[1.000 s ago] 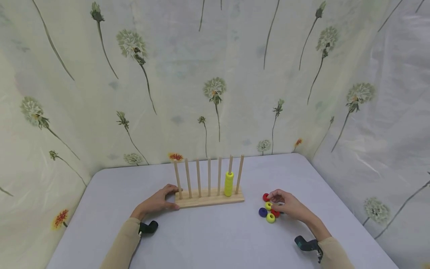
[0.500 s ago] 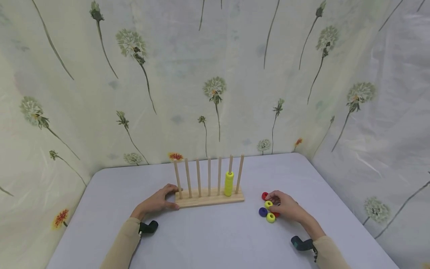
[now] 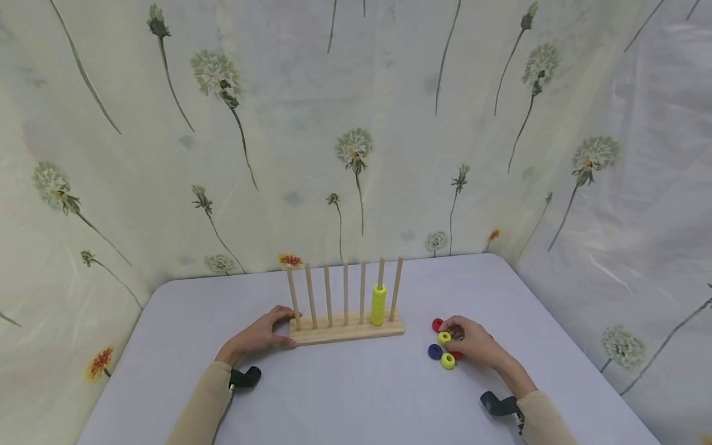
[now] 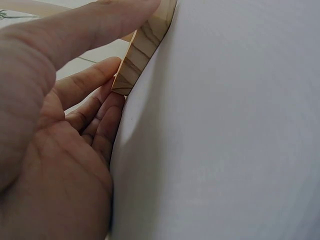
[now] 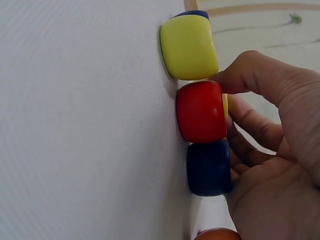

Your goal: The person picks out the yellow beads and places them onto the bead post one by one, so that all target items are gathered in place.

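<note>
My left hand (image 3: 258,332) grips the left end of a wooden peg stand (image 3: 345,334), thumb along the front and fingers behind. A stack of yellow beads (image 3: 378,306) sits on the second peg from the right. To the right of the stand, my right hand (image 3: 475,341) pinches a yellow bead (image 3: 444,338) between thumb and fingers, low in a small cluster. In the right wrist view that bead is mostly hidden behind a red bead (image 5: 201,112). Another yellow bead (image 5: 190,47) and a dark blue bead (image 5: 209,168) flank the red one.
A purple-blue bead (image 3: 435,351) lies at the cluster's left, and a red bead (image 3: 437,324) at its back. An orange bead (image 5: 218,234) shows at the bottom of the right wrist view. Floral cloth (image 3: 289,154) hangs behind the white-covered table (image 3: 334,395).
My right hand has shifted slightly left into the cluster, its thumb and fingers closing on the yellow bead. The back red bead has slid a little left. My left hand stays put.
</note>
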Available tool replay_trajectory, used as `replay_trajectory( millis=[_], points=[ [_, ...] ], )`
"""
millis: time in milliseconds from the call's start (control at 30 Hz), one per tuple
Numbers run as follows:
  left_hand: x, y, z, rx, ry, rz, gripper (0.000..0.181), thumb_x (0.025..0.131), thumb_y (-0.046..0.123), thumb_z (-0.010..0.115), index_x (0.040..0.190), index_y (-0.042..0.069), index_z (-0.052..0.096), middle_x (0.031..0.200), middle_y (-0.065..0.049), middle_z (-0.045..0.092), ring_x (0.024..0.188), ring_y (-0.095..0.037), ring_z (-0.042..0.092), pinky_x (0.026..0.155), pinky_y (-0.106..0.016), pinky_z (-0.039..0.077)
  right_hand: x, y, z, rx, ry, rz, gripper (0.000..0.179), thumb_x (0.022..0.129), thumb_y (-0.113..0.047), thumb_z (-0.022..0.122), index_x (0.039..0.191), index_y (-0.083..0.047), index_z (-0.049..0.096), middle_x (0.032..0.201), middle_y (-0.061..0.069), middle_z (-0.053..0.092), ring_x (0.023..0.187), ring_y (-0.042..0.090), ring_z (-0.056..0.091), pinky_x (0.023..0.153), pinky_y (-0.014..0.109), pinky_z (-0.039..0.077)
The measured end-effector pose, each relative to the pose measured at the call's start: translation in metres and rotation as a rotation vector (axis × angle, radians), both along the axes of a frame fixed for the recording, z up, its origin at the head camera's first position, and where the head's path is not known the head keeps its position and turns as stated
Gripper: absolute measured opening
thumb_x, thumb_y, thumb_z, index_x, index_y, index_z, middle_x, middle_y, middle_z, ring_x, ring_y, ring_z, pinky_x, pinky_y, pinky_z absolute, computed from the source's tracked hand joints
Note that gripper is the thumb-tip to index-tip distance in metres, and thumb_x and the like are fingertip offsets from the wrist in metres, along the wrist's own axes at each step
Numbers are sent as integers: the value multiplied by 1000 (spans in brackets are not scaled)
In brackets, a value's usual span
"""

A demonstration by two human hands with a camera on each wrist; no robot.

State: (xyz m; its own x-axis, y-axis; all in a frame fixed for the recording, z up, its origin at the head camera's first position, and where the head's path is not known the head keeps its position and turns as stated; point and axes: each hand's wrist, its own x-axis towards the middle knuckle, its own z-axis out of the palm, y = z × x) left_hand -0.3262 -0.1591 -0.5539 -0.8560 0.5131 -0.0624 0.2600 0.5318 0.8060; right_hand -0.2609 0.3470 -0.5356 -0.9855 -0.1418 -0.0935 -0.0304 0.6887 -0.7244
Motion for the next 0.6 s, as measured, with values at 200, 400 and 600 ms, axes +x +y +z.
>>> replay_trajectory(
  millis=[200, 400, 600],
  points=[
    [0, -1, 0, 0, 14, -15, 68, 72, 37, 83, 130, 15, 56, 132, -2, 47, 131, -25, 39, 112, -52, 26, 0, 3, 1, 0, 6, -5, 30, 82, -16, 73, 109, -8, 61, 102, 4, 62, 92, 17, 56, 74, 21, 50],
    [1, -2, -1, 4, 15, -16, 69, 73, 37, 83, 132, 15, 55, 132, -3, 47, 131, -25, 39, 112, -52, 26, -2, 7, 10, -17, 32, -4, 30, 84, -16, 72, 110, -8, 60, 106, 6, 63, 93, 16, 58, 76, 21, 50],
    [2, -1, 0, 7, 0, -13, 70, 73, 37, 83, 133, 16, 54, 135, -3, 45, 132, -25, 38, 112, -53, 26, -5, 9, 19, -49, 44, -11, 31, 85, -14, 70, 113, -6, 59, 110, 9, 63, 95, 18, 59, 78, 21, 51]
  ],
)
